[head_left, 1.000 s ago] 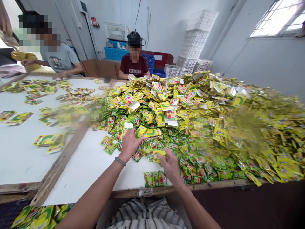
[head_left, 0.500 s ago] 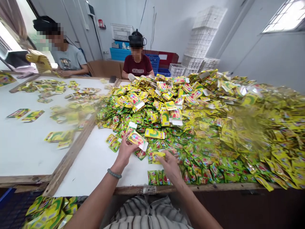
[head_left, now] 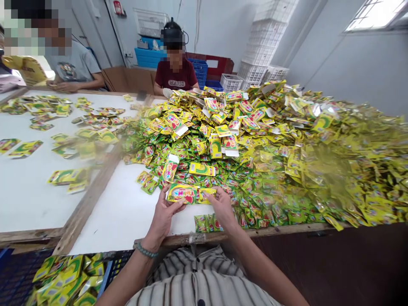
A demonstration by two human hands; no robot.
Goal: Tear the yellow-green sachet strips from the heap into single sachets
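Observation:
My left hand [head_left: 164, 214] grips a flat yellow-green carton [head_left: 181, 193] by its left end, just above the white table [head_left: 127, 216]. My right hand [head_left: 221, 208] pinches a small yellow sachet [head_left: 205, 194] against the carton's right end. Both hands hover at the near edge of a huge heap of yellow and green sachets and cartons [head_left: 270, 144]. Three green sachets [head_left: 205, 222] lie side by side below my right hand. A bead bracelet [head_left: 145, 250] circles my left wrist.
Two people sit at the far side: one in a maroon shirt [head_left: 175, 76], one in grey [head_left: 75, 66]. A wooden strip [head_left: 92, 195] divides the table. A blue crate with packs [head_left: 63, 278] sits lower left. White crates [head_left: 267, 42] stack by the wall.
My left hand picked a carton out of the heap and drew it toward me. My right hand brought its sachet up to the carton's end. The view shifted slightly.

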